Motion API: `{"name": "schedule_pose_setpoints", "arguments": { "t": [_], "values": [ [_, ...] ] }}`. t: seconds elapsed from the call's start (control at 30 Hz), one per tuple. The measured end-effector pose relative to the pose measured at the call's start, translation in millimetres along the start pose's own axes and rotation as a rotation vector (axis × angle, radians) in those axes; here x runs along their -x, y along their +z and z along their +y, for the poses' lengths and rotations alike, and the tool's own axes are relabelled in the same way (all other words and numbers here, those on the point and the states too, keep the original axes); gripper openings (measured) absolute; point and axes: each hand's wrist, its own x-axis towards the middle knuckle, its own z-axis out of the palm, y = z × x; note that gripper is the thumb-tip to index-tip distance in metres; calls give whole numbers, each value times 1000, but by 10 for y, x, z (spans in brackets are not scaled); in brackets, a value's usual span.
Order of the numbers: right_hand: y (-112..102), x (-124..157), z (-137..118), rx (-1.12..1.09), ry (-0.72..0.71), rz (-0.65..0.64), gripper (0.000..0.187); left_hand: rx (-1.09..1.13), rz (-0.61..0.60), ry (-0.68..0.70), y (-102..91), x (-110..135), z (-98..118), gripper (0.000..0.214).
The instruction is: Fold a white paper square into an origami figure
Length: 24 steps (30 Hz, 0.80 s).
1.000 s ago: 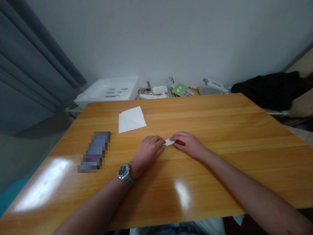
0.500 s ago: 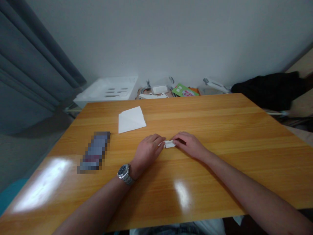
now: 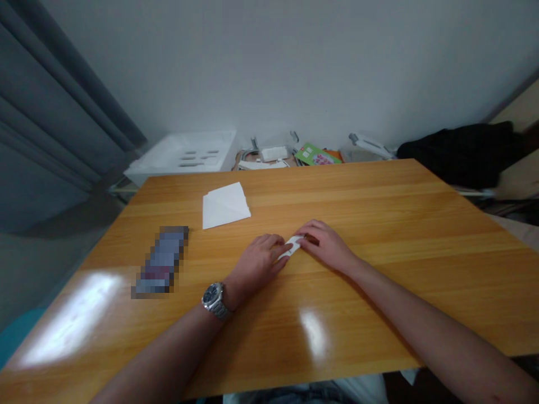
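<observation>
A small folded piece of white paper (image 3: 293,243) lies slantwise on the wooden table (image 3: 379,213), between my two hands. My left hand (image 3: 261,259) has its fingers closed on the paper's near left end; a metal watch (image 3: 214,297) is on that wrist. At the far right end of the paper, my right hand (image 3: 326,244) pinches it between thumb and fingers. The fingertips hide both ends of the paper, so its full shape cannot be made out.
White paper sheets (image 3: 226,205) lie beyond my left hand. A pixelated phone-like object (image 3: 162,262) is at the left. Behind the table are a white tray (image 3: 185,151), a green booklet (image 3: 315,154) and dark cloth (image 3: 458,154).
The folded paper has turned from nearly level to slanted, its right end now farther from me. My right fingers have shifted slightly away, my left fingertips slightly nearer and rightward.
</observation>
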Motion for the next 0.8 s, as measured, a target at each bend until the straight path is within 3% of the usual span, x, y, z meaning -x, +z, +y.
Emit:
{"name": "schedule_pose_setpoints", "arguments": {
  "t": [0.13, 0.43, 0.63, 0.8],
  "values": [
    [-8, 11, -30, 18, -12, 42, 16, 1, 2, -37, -14, -6, 18, 30],
    [45, 17, -38, 35, -89, -32, 15, 51, 41, -71, 34, -1, 31, 30],
    [29, -4, -72, 41, -137, -64, 13, 79, 140, -205, 3, -46, 1, 25],
    [65, -9, -67, 30, -117, -57, 13, 65, 149, -206, 32, -45, -39, 19]
  ]
}}
